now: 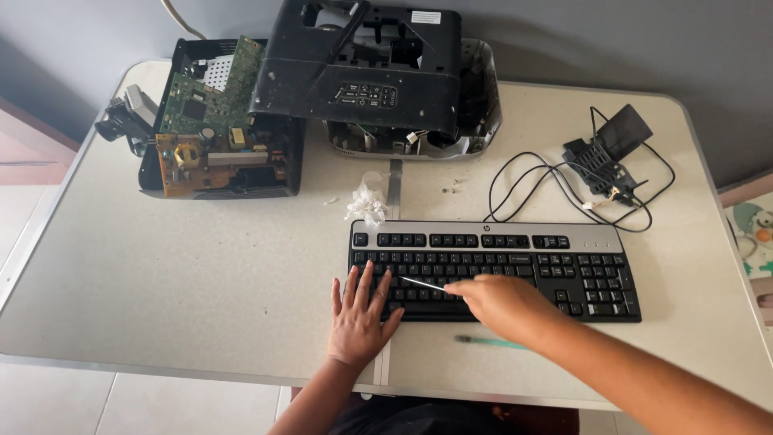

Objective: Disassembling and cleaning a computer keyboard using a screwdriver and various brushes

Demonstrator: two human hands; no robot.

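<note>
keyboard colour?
Black keys and body with a silver top strip, on the keyboard; seen in the head view.

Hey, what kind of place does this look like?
Probably a home electronics repair spot: a folding table holds an opened device with a bare circuit board, a detached black housing, and a keyboard under both hands.

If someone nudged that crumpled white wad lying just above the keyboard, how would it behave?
The crumpled white wad looks like tissue or thin plastic, so probably very light and soft. It would likely slide or tumble across the smooth table and squash rather than resist. It lies loose, apart from the keyboard.
</note>
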